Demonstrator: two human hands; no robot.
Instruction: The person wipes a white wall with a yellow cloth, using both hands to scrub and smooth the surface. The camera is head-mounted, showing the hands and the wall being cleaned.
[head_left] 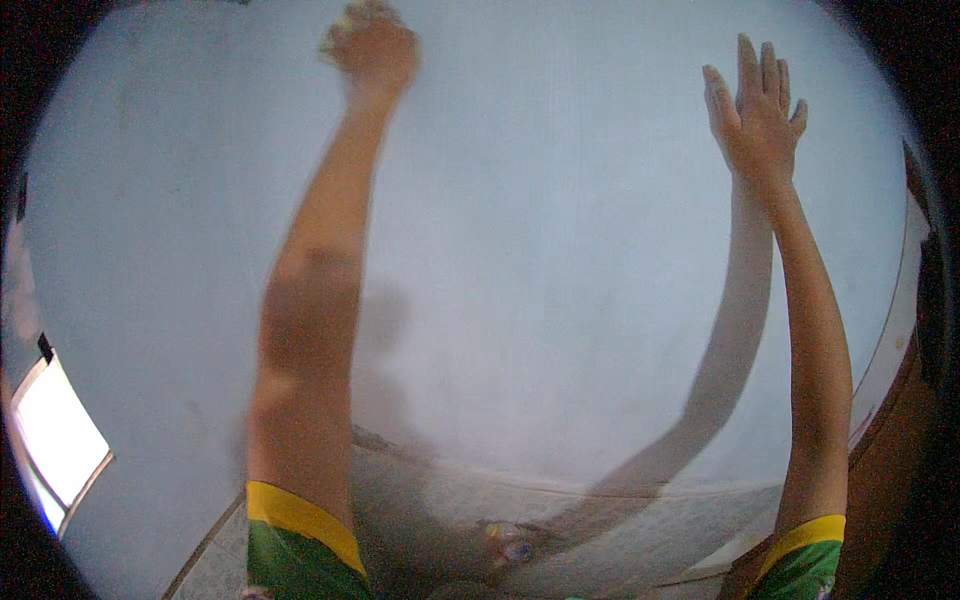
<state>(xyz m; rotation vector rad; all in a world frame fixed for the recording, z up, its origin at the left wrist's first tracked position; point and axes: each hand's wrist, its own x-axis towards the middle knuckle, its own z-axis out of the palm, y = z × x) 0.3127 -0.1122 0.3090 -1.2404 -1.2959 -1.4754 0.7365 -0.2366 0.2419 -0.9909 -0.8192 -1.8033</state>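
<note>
My left hand (385,55) is raised high against a pale blue wall (550,220), its fingers closed round a crumpled yellowish wad (345,40). Blur hides whether the wad is cloth, paper or sponge. Farther right, my right hand (762,130) lies flat on the same wall with its fingers spread and nothing in it. Both arms reach upward from short green sleeves with yellow cuffs, and the right arm casts a long curved shadow on the wall.
Along the bottom runs a pale, patterned surface (600,540) with small clear and bluish items (510,545) on it, too dim to name. A bright window-like opening (62,430) shows at the lower left. Something brown (890,500) stands at the right edge.
</note>
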